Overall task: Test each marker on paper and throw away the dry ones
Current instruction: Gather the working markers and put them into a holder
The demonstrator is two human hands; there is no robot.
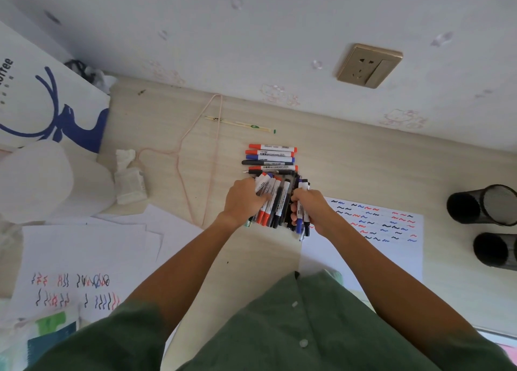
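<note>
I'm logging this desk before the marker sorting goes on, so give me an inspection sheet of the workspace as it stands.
Surface: pale wood-look desk against a wall.
Job's things: a bundle of markers gathered between both hands; a row of markers lying flat beyond it; test sheet with red, blue and black squiggles at right; scribbled sheets at left.
Clutter: tissue pack, wrapped chopsticks, paper bag, two black mesh pen cups lying on their sides.
Hands: left hand and right hand both grip the bundle.
Cables: nothing seen; a thin pink wire hanger lies on the desk.
Surroundings: wall socket, faint stickers on the wall.
</note>
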